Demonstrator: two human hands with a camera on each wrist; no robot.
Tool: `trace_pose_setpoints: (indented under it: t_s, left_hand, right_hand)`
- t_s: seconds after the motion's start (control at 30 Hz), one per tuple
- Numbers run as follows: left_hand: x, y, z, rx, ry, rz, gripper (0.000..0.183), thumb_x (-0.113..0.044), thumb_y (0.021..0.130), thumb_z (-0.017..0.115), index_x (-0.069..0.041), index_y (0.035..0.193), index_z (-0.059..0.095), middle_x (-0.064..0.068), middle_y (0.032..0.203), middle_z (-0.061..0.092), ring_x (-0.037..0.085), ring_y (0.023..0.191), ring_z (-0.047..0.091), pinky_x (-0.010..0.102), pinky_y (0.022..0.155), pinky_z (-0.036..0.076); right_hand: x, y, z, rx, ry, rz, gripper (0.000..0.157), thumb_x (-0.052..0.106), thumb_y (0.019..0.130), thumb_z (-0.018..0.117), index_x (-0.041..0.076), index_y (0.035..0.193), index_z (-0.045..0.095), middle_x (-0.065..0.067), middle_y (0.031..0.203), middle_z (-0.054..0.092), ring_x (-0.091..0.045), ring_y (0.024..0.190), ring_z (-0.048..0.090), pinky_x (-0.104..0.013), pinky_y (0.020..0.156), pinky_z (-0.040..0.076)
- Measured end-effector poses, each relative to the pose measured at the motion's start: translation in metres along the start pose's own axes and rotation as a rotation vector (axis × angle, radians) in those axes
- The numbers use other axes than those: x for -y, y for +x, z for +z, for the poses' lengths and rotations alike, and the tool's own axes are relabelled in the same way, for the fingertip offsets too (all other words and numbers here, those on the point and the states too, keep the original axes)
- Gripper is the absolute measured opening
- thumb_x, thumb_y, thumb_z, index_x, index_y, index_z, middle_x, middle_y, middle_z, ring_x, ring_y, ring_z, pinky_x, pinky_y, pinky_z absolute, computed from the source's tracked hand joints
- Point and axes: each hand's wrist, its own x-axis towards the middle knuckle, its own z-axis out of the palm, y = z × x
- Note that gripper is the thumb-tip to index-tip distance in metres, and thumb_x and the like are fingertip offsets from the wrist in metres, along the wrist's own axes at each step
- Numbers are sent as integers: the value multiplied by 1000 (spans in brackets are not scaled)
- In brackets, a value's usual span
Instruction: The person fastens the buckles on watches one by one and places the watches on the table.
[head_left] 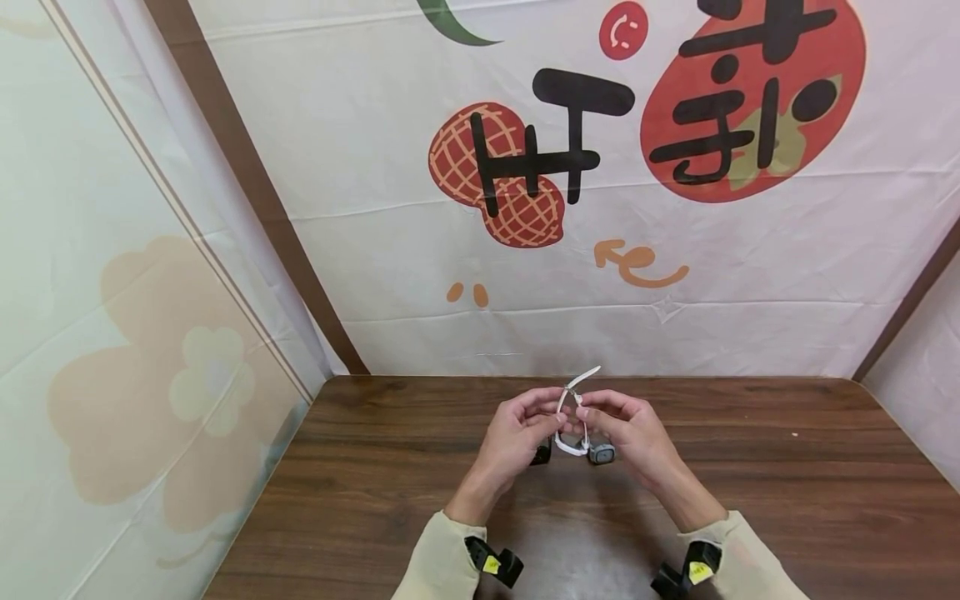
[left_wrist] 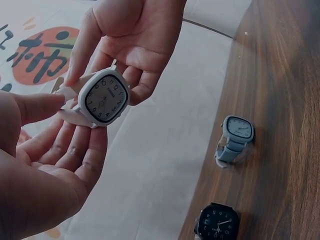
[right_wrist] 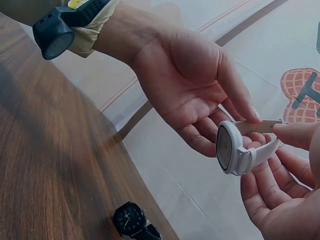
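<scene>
A white wristwatch (head_left: 572, 447) with a squarish case and a white strap is held in the air between both hands. My left hand (head_left: 512, 436) pinches the strap from the left; in the left wrist view the left hand (left_wrist: 50, 165) has thumb and fingers around the band. My right hand (head_left: 632, 429) pinches the strap from the other side, and in the right wrist view the right hand (right_wrist: 285, 190) shows its thumb on the band. The dial (left_wrist: 106, 99) faces the left wrist camera. One strap end sticks up above the fingers in the head view.
Behind the hands, a grey-blue watch (head_left: 602, 453) and a black watch (left_wrist: 218, 221) stand on the brown wooden table (head_left: 375, 483). A printed white cloth (head_left: 390, 250) hangs behind the table's far edge, with another cloth at the left.
</scene>
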Motion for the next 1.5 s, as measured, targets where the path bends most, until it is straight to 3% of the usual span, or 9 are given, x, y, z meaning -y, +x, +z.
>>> trace_pose_setpoints:
  t_s: [0.23, 0.47, 0.73, 0.93, 1.23, 1.5]
  left_hand:
    - [1, 0, -1, -8, -10, -6, 30, -2, 93, 66, 5, 122, 65, 21, 113, 70, 20, 103, 69, 24, 87, 55]
    - [1, -1, -1, -23, -6, -4, 29, -5, 92, 69, 3, 120, 66, 19, 109, 69, 17, 98, 70, 27, 87, 56]
    - [2, 0, -1, -44, -3, 0, 26, -4, 91, 70, 4, 116, 68, 19, 107, 71, 12, 93, 67, 32, 86, 57]
    - [3, 0, -2, -46, 4, -5, 26, -6, 91, 70, 3, 116, 69, 17, 108, 72, 12, 96, 68, 25, 86, 55]
    - [3, -1, -3, -56, -8, -14, 24, -5, 91, 69, 5, 114, 68, 18, 105, 72, 13, 95, 68, 23, 86, 54]
    - [3, 0, -3, -38, -5, -10, 25, -4, 92, 68, 5, 115, 67, 20, 107, 72, 12, 96, 68, 23, 86, 54]
  right_hand:
    - [1, -1, 1, 43, 11, -16, 12, 0, 93, 65, 6, 101, 70, 1, 89, 72, -10, 80, 69, -26, 74, 58]
    - [1, -2, 2, 57, 3, -34, 12, -1, 92, 65, -3, 103, 66, -1, 87, 73, -11, 79, 69, -26, 73, 58]
    - [2, -2, 3, 38, -35, -22, 11, 2, 93, 66, 0, 103, 68, 1, 89, 72, -13, 80, 69, -27, 73, 58]
    - [2, -2, 4, 45, -46, -22, 14, 3, 93, 66, -4, 105, 67, 0, 91, 71, -13, 80, 68, -27, 75, 57]
    - [4, -2, 6, 39, -5, 13, 8, 7, 96, 63, 9, 99, 71, 1, 91, 72, -11, 83, 68, -27, 77, 57]
    - [4, -1, 8, -3, 2, 73, 14, 13, 101, 57, 13, 95, 70, 1, 87, 72, -12, 81, 69, -29, 76, 56]
